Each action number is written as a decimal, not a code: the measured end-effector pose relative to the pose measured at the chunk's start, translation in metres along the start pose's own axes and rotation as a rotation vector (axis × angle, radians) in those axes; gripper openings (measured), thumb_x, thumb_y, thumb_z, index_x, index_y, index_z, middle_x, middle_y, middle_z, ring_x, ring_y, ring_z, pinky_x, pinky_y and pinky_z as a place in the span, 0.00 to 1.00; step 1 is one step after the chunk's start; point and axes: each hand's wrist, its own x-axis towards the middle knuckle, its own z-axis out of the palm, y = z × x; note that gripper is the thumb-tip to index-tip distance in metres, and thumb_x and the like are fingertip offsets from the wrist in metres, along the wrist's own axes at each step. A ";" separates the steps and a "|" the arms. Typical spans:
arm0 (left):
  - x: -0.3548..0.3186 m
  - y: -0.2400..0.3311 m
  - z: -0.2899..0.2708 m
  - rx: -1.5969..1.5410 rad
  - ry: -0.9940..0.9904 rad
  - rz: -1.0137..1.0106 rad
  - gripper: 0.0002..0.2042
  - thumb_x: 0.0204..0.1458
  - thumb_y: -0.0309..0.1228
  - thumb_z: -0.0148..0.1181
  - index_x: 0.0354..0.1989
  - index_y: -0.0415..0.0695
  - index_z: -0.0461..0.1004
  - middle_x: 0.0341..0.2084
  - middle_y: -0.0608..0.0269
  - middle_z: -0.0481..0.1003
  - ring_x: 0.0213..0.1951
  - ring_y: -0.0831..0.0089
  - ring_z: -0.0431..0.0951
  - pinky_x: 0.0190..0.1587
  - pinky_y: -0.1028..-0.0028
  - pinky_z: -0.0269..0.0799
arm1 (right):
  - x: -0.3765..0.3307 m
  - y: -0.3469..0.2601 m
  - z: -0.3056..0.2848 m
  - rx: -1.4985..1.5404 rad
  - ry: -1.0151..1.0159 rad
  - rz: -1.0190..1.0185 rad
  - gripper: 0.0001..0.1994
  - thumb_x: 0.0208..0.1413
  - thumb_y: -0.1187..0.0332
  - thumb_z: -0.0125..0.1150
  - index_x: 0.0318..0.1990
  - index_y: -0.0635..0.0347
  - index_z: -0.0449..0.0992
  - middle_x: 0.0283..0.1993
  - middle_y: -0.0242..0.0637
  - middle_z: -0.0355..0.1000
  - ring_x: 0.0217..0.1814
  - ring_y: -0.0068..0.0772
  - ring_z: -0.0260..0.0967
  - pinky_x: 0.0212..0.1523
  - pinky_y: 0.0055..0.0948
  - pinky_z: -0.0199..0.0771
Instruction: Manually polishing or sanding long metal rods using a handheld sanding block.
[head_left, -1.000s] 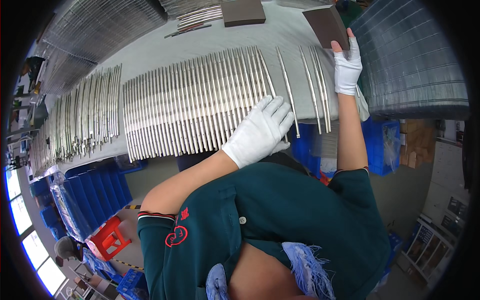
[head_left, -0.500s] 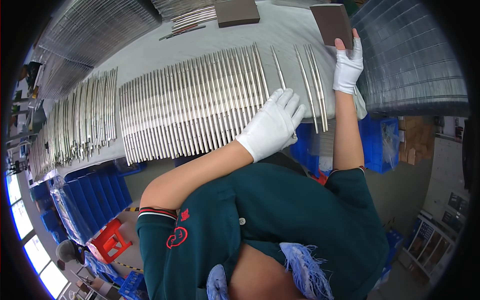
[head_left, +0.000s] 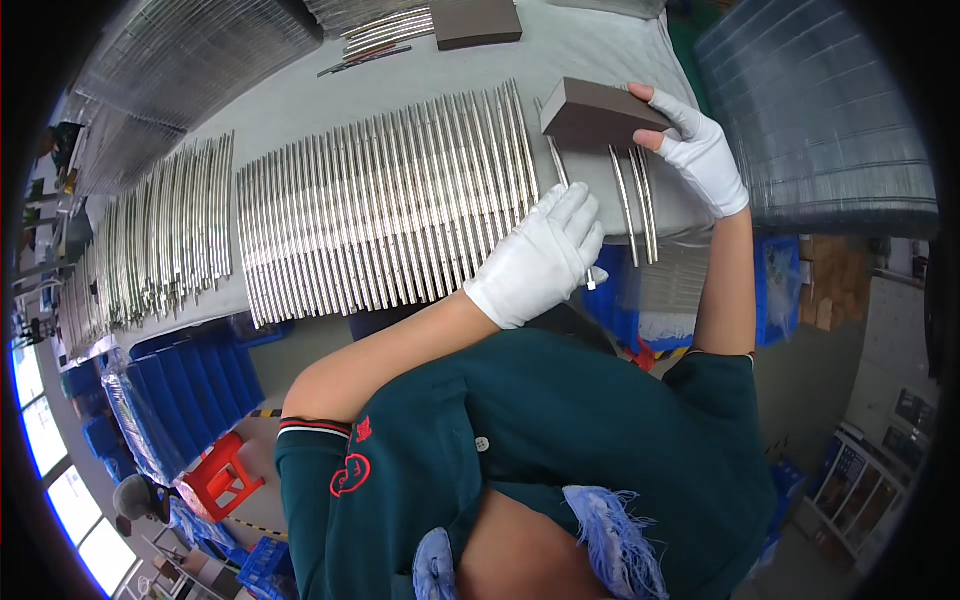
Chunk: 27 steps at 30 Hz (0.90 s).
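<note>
A thin silvery metal rod (head_left: pixel 558 163) lies under my left hand (head_left: pixel 545 250), which wears a white glove. My fingers rest together over the rod, holding it against the table, and its near end sticks out beside the palm. My right hand (head_left: pixel 705 160), in a white glove with bare thumb and fingertip, grips a brown rectangular block (head_left: pixel 610 118) with a pale end, like a sanding block. This block is above the rods and hides the far part of several. To the right of my left hand lie a few separate rods (head_left: pixel 622 190).
A long row of metal rods (head_left: pixel 390 200) lies left of my hands, with another group (head_left: pixel 170 220) farther left. Another brown block (head_left: pixel 478 24) sits at the back beside more rods. Wrapped stacks (head_left: pixel 820 130) stand at the right. Blue bins (head_left: pixel 190 385) are below the table edge.
My right hand has brought the brown block leftward and down, from the right side to above the rods, and the block has turned. My left hand has shifted slightly and stays on the rod.
</note>
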 end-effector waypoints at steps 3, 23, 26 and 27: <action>0.001 0.000 -0.003 -0.020 0.016 0.004 0.24 0.52 0.46 0.61 0.46 0.36 0.71 0.50 0.47 0.71 0.60 0.50 0.69 0.65 0.56 0.64 | -0.004 -0.009 -0.007 0.011 -0.138 0.050 0.23 0.57 0.76 0.67 0.62 0.54 0.77 0.60 0.29 0.76 0.55 0.17 0.73 0.56 0.20 0.73; 0.002 -0.004 -0.005 -0.064 0.058 0.042 0.22 0.52 0.47 0.61 0.42 0.37 0.72 0.51 0.45 0.73 0.59 0.48 0.71 0.64 0.55 0.66 | 0.002 -0.024 -0.001 -0.116 -0.211 -0.112 0.22 0.57 0.78 0.64 0.61 0.59 0.76 0.59 0.34 0.77 0.59 0.25 0.74 0.60 0.25 0.72; 0.000 -0.004 -0.001 -0.067 0.046 0.045 0.22 0.52 0.47 0.61 0.42 0.37 0.72 0.51 0.45 0.72 0.59 0.48 0.71 0.64 0.55 0.66 | 0.001 -0.033 0.020 -0.381 -0.241 -0.245 0.22 0.57 0.79 0.64 0.60 0.57 0.77 0.59 0.33 0.77 0.61 0.25 0.72 0.62 0.25 0.71; 0.000 -0.004 -0.002 -0.066 0.046 0.049 0.22 0.51 0.47 0.62 0.42 0.37 0.72 0.51 0.45 0.72 0.59 0.48 0.71 0.64 0.55 0.66 | 0.001 -0.033 0.018 -0.381 -0.240 -0.247 0.22 0.57 0.79 0.64 0.60 0.57 0.77 0.59 0.33 0.77 0.61 0.25 0.72 0.62 0.25 0.71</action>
